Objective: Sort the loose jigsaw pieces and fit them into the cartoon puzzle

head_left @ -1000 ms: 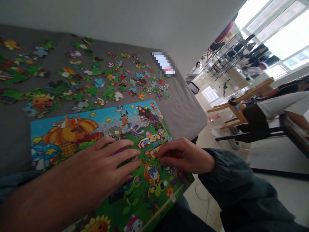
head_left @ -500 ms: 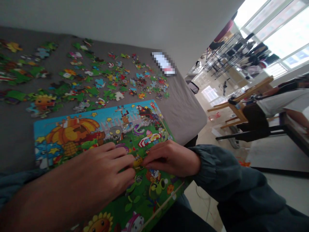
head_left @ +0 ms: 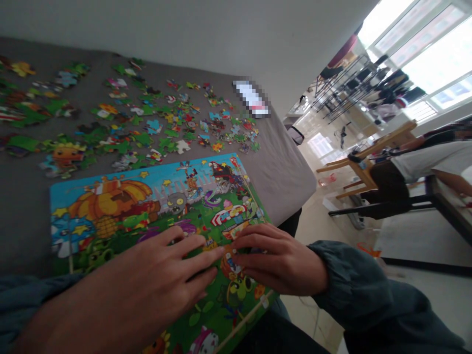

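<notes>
The brightly printed jigsaw board lies on the grey cloth at the near edge, directly beneath both hands. The left hand is palm down over its near middle part, fingers loosely spread and reaching right. The right hand comes in from the right over the board's right part, fingers bent and drawn close, their tips near those of the left hand. Whether the right fingers pinch a piece cannot be told, since the hand covers the spot.

Loose puzzle pieces lie scattered on the cloth beyond the board, well apart from either hand; many blur together, and those at the far left are cut off. A phone-like device at the far right of the cloth is pixelated.

The left hand and forearm hide much of the board's near left, and its near end runs out of view. To the right, a seated person beside a wooden chair is partly cut off.
</notes>
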### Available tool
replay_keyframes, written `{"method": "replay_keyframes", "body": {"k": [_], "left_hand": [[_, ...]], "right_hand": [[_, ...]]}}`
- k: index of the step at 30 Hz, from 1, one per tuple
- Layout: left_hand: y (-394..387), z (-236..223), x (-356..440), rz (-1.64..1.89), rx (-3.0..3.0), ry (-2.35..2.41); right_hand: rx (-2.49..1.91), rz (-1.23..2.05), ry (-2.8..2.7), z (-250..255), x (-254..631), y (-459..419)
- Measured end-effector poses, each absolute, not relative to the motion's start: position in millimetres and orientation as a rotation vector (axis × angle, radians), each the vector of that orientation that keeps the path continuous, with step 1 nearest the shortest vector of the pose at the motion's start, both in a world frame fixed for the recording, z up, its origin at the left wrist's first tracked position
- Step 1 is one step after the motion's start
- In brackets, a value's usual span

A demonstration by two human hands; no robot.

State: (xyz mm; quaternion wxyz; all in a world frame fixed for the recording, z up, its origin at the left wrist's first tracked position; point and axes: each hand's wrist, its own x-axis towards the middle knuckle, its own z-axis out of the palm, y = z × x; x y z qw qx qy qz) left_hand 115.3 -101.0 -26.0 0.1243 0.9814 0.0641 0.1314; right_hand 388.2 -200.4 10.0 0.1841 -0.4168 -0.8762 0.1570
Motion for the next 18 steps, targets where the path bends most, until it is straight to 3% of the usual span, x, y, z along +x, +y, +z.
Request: {"method": "replay_keyframes", "body": {"k": [18], "left_hand": [[-94.6,-25.5,120.4,0.412,2.894,0.131]], "right_hand": [[-1.189,0.323,-2.524,-1.5,390.0,-211.1]]}}
